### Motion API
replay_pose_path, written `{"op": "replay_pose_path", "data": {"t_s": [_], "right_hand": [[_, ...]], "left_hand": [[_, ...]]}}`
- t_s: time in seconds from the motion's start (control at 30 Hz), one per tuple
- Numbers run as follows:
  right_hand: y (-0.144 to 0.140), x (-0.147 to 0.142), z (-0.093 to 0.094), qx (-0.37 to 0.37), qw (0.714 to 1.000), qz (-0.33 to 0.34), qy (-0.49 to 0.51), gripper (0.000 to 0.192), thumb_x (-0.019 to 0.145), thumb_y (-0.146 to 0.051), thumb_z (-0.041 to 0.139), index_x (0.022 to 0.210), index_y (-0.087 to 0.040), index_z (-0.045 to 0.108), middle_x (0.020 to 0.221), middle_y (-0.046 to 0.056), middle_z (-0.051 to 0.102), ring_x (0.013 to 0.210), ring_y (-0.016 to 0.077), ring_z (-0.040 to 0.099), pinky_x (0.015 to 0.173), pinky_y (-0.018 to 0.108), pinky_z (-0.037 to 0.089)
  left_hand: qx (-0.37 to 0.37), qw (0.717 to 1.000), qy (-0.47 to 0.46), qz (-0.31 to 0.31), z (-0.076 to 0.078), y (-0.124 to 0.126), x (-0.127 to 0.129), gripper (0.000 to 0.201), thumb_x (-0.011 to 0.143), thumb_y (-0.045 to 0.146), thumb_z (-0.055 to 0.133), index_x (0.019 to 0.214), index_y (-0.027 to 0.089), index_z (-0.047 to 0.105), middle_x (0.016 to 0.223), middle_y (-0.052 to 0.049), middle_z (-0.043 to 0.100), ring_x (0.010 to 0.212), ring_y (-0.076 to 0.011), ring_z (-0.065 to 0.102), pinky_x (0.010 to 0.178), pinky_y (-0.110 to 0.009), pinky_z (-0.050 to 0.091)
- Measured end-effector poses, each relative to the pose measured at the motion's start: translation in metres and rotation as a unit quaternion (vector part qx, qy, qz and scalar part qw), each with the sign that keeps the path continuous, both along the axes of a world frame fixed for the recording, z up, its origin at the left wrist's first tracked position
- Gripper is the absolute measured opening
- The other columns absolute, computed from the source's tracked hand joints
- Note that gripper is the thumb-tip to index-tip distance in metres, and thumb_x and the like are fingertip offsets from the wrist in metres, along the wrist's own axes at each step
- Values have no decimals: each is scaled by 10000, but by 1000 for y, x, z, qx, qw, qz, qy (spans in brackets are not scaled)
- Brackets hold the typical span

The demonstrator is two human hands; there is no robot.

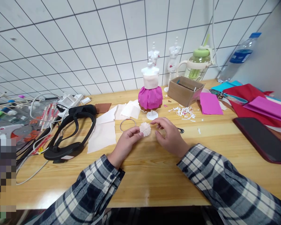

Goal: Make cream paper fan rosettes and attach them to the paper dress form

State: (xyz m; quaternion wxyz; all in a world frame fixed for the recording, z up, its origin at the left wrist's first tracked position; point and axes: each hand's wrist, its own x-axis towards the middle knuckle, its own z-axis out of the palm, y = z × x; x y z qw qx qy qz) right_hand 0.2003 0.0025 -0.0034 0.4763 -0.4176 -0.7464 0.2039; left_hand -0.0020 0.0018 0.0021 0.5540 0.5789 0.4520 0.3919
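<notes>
My left hand point(126, 142) pinches a small round pleated piece of pale paper point(145, 128) above the wooden table point(154, 175). My right hand point(170, 134) hovers just right of that piece, fingers curled and apart, its fingertips close to it; whether they touch it I cannot tell. Behind the hands stands a small white mannequin point(150, 90) in a cream top and a folded magenta paper skirt, on a round base. A metal ring point(127, 125) lies left of the pleated piece.
Cream paper sheets point(105, 131) and a black headset point(70, 134) lie at the left, with cables and a glue gun beyond. A cardboard box point(184, 90), paper scraps, coloured sheets point(255, 103), a dark phone point(262, 139), a jug and a bottle are at the right.
</notes>
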Motion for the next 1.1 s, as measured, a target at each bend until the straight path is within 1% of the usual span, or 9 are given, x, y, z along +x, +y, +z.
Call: {"op": "replay_pose_path", "data": {"t_s": [0.1,0.23,0.3,0.43,0.53,0.63,0.8,0.93,1.1], "right_hand": [[2,-2,-2,-215,971,32,99,283,874,-299,506,1099,-177,627,1013,95,679,747,176,616,648,318,535],[3,-3,1,-466,846,105,238,426,931,-533,441,1012,-170,648,754,58,663,553,127,569,478,246,493],[2,-3,3,-494,822,119,257,359,856,-475,622,1052,-175,644,682,16,633,551,114,568,484,224,493],[1,-1,5,-473,832,135,256,473,731,-277,766,1167,-188,606,696,-33,617,576,90,554,513,201,466],[2,-1,4,-446,851,114,253,456,710,-249,746,1138,-194,597,735,-41,602,582,87,546,525,214,456],[3,-2,2,-410,879,92,226,442,706,-236,714,1121,-188,570,777,-32,604,583,91,540,535,232,452],[0,-4,-3,-300,940,105,123,427,752,-209,653,1162,-183,538,794,-25,623,569,86,536,551,235,443],[-4,-7,-4,-245,960,112,69,410,794,-230,637,1191,-195,539,809,-24,632,553,86,536,542,235,436],[-4,-8,-2,-279,951,99,89,420,770,-193,643,1178,-194,544,764,-29,637,594,108,584,559,238,453]], "left_hand": [[183,969,168,11,3,-1,-2,205,823,259,657,1000,196,739,968,-75,717,923,-221,619,887,-360,456],[401,866,298,-23,5,1,-9,325,860,120,544,1052,285,748,1015,-56,698,979,-207,592,909,-382,443],[448,830,330,-28,5,2,-13,371,860,87,530,1050,319,748,1069,-48,689,1023,-210,574,941,-407,430],[474,807,351,-30,3,4,-17,374,867,91,550,1065,345,741,1112,-44,682,1053,-220,561,965,-431,414],[461,826,325,-12,3,4,-15,420,901,91,503,1192,332,687,1113,-51,684,1051,-207,571,958,-403,420],[389,875,286,35,5,3,-13,399,933,188,519,1313,268,611,1071,-67,702,1029,-207,597,943,-376,430],[176,961,213,-10,11,0,-5,325,886,438,598,1027,188,751,1009,-93,733,960,-241,646,886,-353,467],[114,976,187,-8,10,-3,1,268,813,437,686,818,176,749,869,-74,741,831,-213,655,809,-312,480],[46,993,107,34,5,-1,3,289,769,443,727,784,155,719,769,-38,726,707,-162,626,703,-267,481]]}}
